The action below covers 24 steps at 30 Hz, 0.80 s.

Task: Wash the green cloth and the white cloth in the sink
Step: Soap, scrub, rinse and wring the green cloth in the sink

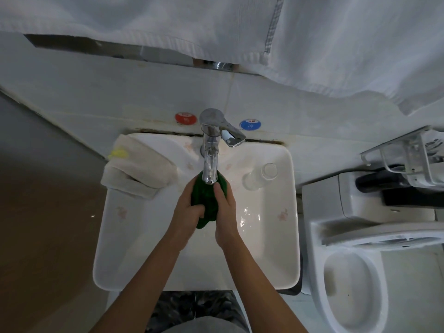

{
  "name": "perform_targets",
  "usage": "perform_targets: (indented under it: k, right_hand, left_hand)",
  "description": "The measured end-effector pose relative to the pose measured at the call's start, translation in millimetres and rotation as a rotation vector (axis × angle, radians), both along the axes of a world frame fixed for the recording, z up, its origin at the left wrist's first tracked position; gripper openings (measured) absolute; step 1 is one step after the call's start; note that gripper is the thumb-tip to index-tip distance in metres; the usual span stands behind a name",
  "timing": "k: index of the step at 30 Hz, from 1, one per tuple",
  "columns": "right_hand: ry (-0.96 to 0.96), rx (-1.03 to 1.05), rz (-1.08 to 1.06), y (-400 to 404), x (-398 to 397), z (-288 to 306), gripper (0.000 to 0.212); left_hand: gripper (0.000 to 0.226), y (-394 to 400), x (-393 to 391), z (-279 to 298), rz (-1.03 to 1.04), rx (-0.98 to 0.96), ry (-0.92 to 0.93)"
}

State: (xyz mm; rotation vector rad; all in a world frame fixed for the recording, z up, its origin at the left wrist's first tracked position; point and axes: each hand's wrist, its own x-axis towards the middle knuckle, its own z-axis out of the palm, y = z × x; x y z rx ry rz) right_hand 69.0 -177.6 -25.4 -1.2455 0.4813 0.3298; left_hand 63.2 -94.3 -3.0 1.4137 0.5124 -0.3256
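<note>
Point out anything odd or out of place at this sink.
A clear glass lies tipped on its side on the sink rim, right of the tap. The white cloth overhangs the rim's left edge.

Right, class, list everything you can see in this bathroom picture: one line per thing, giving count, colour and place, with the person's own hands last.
green cloth: one, dark green, bunched under the tap spout, over the basin
white cloth: one, off-white with a yellow tag, folded on the sink's back-left rim
sink: one, white, centre
tap: one, chrome, at the sink's back edge
glass: one, clear, on the sink's right rim
round stickers: two, red and blue, on the wall either side of the tap
hanging towels: white, top
toilet: one, white, right
left hand: grips green cloth
right hand: grips green cloth
</note>
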Motion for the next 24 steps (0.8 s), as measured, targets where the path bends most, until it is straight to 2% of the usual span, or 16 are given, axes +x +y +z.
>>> perform_targets:
  k: [3, 5, 7, 11, 14, 19, 24]
  right_hand:
    - [0.021, -0.013, -0.107, 2, -2, -1, 0.019]
    - [0.055, -0.073, -0.147, 6, -1, -1, 0.021]
    - [0.069, -0.105, -0.156, 11, -1, 0, 0.027]
    - [0.102, -0.097, -0.186, 14, -1, 0, 0.025]
    - [0.103, -0.160, -0.201, 14, 2, -3, 0.023]
    - [0.061, -0.262, -0.209, 14, 6, -4, 0.042]
    - [-0.012, -0.267, -0.160, 16, 10, -2, 0.005]
  left_hand:
    - [0.039, -11, 1, -6, 0.141, -0.093, 0.044]
    - [0.023, -18, 2, -14, 0.196, 0.041, 0.079]
    - [0.022, -20, 1, -22, 0.240, 0.214, 0.087]
    - [0.023, -18, 1, -26, 0.287, 0.340, 0.030]
    - [0.027, -17, 2, -23, 0.297, 0.376, 0.023]
    - [0.030, -17, 5, -21, 0.299, 0.353, -0.034]
    - [0.020, -12, 14, -17, 0.287, 0.311, -0.018]
